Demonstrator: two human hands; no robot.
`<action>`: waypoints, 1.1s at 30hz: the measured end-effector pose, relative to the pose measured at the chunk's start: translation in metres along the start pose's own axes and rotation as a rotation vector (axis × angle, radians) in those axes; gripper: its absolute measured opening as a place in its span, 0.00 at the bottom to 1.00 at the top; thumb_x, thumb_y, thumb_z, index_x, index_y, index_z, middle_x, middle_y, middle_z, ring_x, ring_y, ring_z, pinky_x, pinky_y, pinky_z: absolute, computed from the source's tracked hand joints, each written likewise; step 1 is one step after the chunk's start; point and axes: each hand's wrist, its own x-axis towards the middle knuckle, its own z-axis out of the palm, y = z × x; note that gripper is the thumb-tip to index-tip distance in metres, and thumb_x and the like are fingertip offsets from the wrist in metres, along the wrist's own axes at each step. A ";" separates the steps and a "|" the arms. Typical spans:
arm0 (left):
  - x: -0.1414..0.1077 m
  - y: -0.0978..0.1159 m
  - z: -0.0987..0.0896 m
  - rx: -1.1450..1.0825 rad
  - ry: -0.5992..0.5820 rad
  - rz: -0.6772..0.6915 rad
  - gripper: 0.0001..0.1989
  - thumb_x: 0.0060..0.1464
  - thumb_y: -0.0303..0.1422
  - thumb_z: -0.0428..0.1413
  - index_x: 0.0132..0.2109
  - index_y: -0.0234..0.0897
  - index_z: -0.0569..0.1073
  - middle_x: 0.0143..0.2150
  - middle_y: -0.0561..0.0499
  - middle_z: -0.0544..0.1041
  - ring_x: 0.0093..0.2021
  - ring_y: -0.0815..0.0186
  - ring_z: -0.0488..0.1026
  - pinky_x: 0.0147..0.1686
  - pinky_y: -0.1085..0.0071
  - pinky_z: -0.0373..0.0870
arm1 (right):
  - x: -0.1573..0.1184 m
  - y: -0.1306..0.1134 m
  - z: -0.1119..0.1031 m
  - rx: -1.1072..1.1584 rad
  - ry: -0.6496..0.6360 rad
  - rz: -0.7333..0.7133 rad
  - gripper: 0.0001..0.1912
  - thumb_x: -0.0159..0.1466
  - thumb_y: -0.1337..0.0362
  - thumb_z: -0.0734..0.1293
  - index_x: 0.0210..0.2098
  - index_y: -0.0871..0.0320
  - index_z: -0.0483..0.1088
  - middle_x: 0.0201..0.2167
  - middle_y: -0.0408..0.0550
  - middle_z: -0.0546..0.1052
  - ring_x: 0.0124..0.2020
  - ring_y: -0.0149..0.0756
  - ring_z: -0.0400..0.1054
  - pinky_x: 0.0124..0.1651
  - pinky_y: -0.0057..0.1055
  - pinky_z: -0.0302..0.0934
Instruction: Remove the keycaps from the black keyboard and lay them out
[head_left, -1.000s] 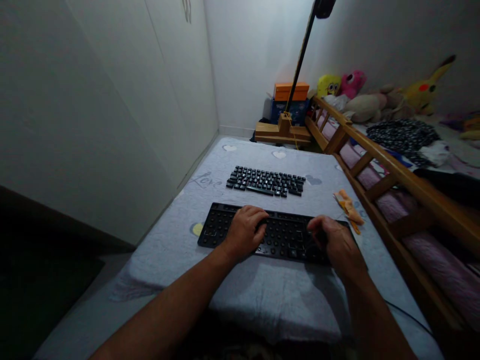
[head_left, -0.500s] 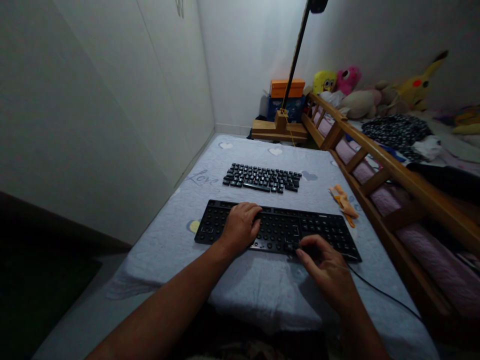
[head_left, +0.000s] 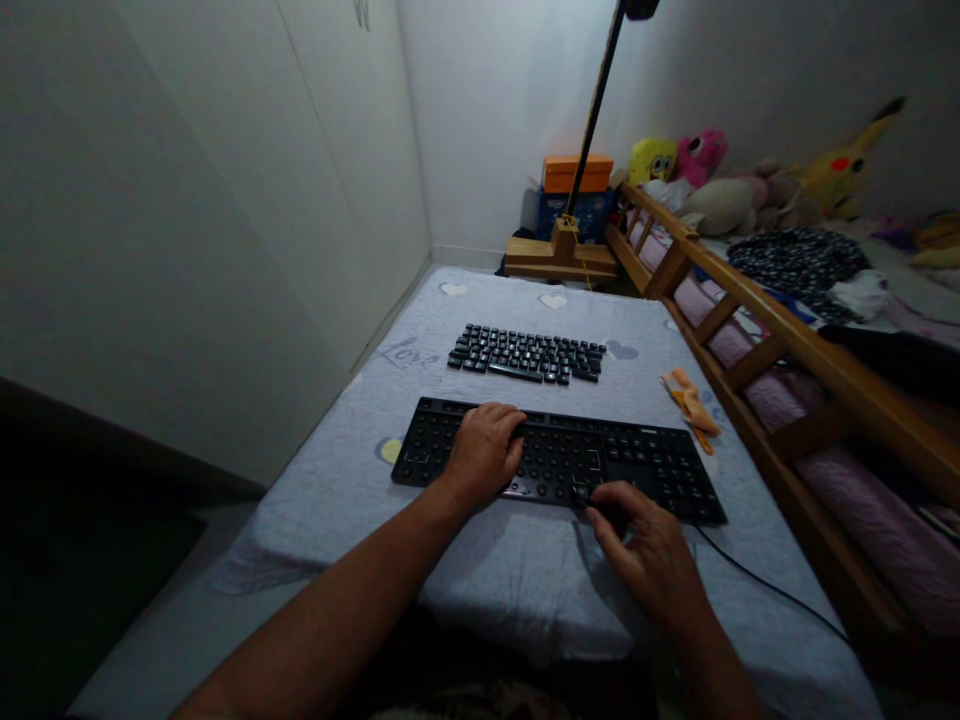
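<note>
From here, the black keyboard [head_left: 551, 465] lies slightly askew on the cloth-covered worktop [head_left: 352, 450], with room before the front edge and a narrow strip behind, up to the grouped keycaps [head_left: 525, 355]. The left hand [head_left: 484, 452] rests over its left half, fingers bent, close together. The right hand [head_left: 641, 545] has thumb and fingers narrowly spaced at the near edge; I can't tell whether they pinch anything. A cable [head_left: 772, 580] crosses the right side. An orange cloth [head_left: 694, 405] lies near the bed rail [head_left: 780, 340], which bounds the right; white cabinet doors [head_left: 247, 220] bound the left.
</note>
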 end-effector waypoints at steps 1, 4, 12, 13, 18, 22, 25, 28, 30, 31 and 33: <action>0.000 0.000 0.000 0.000 0.000 0.002 0.15 0.55 0.27 0.56 0.50 0.38 0.73 0.52 0.47 0.76 0.54 0.57 0.70 0.55 0.57 0.65 | -0.001 0.000 0.000 -0.007 0.007 -0.009 0.03 0.63 0.66 0.64 0.36 0.55 0.70 0.32 0.45 0.77 0.33 0.36 0.73 0.38 0.29 0.66; 0.000 0.000 0.000 0.004 -0.001 0.007 0.15 0.55 0.27 0.56 0.50 0.37 0.73 0.51 0.47 0.76 0.54 0.57 0.70 0.54 0.57 0.65 | -0.003 0.001 0.000 -0.024 0.024 -0.009 0.03 0.63 0.67 0.64 0.36 0.55 0.69 0.31 0.44 0.76 0.31 0.35 0.72 0.37 0.29 0.66; 0.001 -0.001 0.000 0.002 0.002 0.008 0.15 0.54 0.27 0.56 0.50 0.37 0.74 0.51 0.46 0.76 0.54 0.57 0.69 0.54 0.57 0.65 | -0.003 0.003 -0.001 -0.038 0.065 0.042 0.03 0.63 0.66 0.63 0.35 0.55 0.70 0.30 0.44 0.76 0.30 0.35 0.72 0.34 0.29 0.64; 0.001 -0.001 0.000 0.002 -0.001 0.007 0.15 0.54 0.27 0.56 0.50 0.38 0.74 0.51 0.46 0.76 0.54 0.57 0.69 0.54 0.57 0.65 | -0.002 0.003 -0.001 -0.037 0.055 0.056 0.03 0.63 0.65 0.63 0.35 0.55 0.70 0.30 0.44 0.76 0.29 0.35 0.72 0.34 0.29 0.64; 0.001 0.000 0.000 0.003 -0.005 0.003 0.15 0.54 0.27 0.56 0.50 0.38 0.73 0.51 0.46 0.76 0.53 0.57 0.70 0.54 0.57 0.65 | 0.008 -0.001 -0.006 -0.024 -0.020 0.138 0.04 0.62 0.64 0.63 0.33 0.56 0.69 0.27 0.43 0.75 0.26 0.34 0.70 0.31 0.29 0.62; 0.000 0.000 0.000 0.009 -0.008 0.010 0.15 0.54 0.27 0.56 0.50 0.38 0.73 0.51 0.46 0.76 0.53 0.57 0.70 0.54 0.57 0.65 | 0.017 -0.005 -0.009 -0.023 -0.067 0.140 0.05 0.63 0.64 0.62 0.32 0.56 0.68 0.26 0.42 0.74 0.26 0.33 0.70 0.32 0.29 0.61; 0.000 -0.001 0.000 0.010 -0.005 0.011 0.15 0.54 0.26 0.56 0.50 0.37 0.73 0.51 0.46 0.76 0.53 0.57 0.70 0.54 0.57 0.65 | 0.017 -0.007 -0.009 -0.036 -0.062 0.094 0.05 0.63 0.65 0.61 0.31 0.56 0.68 0.26 0.43 0.74 0.27 0.34 0.70 0.33 0.29 0.61; 0.000 -0.001 0.001 0.011 0.000 0.014 0.15 0.54 0.27 0.56 0.50 0.37 0.73 0.52 0.47 0.76 0.53 0.57 0.69 0.54 0.57 0.65 | 0.014 -0.008 -0.007 -0.053 -0.030 0.063 0.05 0.63 0.65 0.61 0.32 0.56 0.68 0.27 0.44 0.74 0.27 0.34 0.70 0.32 0.29 0.60; 0.000 -0.001 0.001 0.012 -0.004 0.016 0.15 0.54 0.27 0.56 0.50 0.38 0.73 0.52 0.47 0.76 0.54 0.57 0.69 0.54 0.57 0.65 | 0.012 -0.007 -0.005 -0.067 -0.007 0.055 0.05 0.63 0.66 0.61 0.32 0.56 0.68 0.27 0.44 0.74 0.27 0.34 0.70 0.32 0.29 0.60; 0.000 -0.001 0.001 0.012 -0.006 0.015 0.15 0.54 0.27 0.56 0.50 0.38 0.73 0.52 0.47 0.76 0.54 0.57 0.69 0.54 0.57 0.65 | 0.012 -0.007 -0.005 -0.075 0.003 0.056 0.05 0.63 0.66 0.61 0.32 0.56 0.67 0.27 0.44 0.74 0.27 0.34 0.69 0.32 0.29 0.60; 0.000 -0.001 0.000 0.010 -0.009 0.012 0.15 0.54 0.27 0.56 0.50 0.38 0.73 0.52 0.47 0.76 0.54 0.57 0.69 0.54 0.57 0.65 | 0.012 -0.006 -0.003 -0.086 0.014 0.064 0.05 0.63 0.66 0.61 0.31 0.56 0.67 0.26 0.43 0.73 0.27 0.34 0.70 0.33 0.29 0.60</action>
